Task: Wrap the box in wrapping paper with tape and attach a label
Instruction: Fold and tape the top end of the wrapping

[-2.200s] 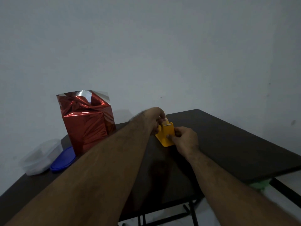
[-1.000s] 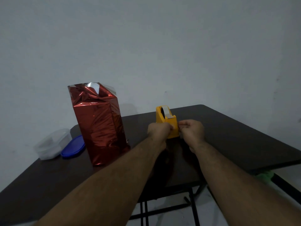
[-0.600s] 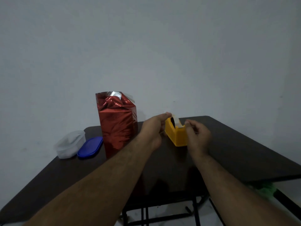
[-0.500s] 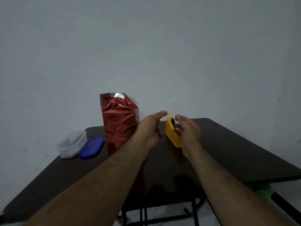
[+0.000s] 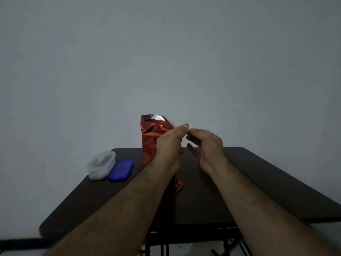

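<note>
The box, wrapped in shiny red foil paper with its top end still loose, stands upright at the table's middle. My left hand is raised in front of it, its forefinger stretched out and pinching a small clear piece of tape that is barely visible at the fingertip. My right hand hovers just right of it, fingers loosely curled with thumb and forefinger apart, its fingertips almost touching my left fingertip. Only a sliver of the yellow tape dispenser shows behind my right hand.
A clear plastic tub and its blue lid lie at the left of the dark table. A plain wall stands close behind the table's far edge.
My view has swung so the box is now central. Both hands have lifted off the dispenser, the left carrying the tape piece up in front of the box, and the right has let go of the dispenser.
</note>
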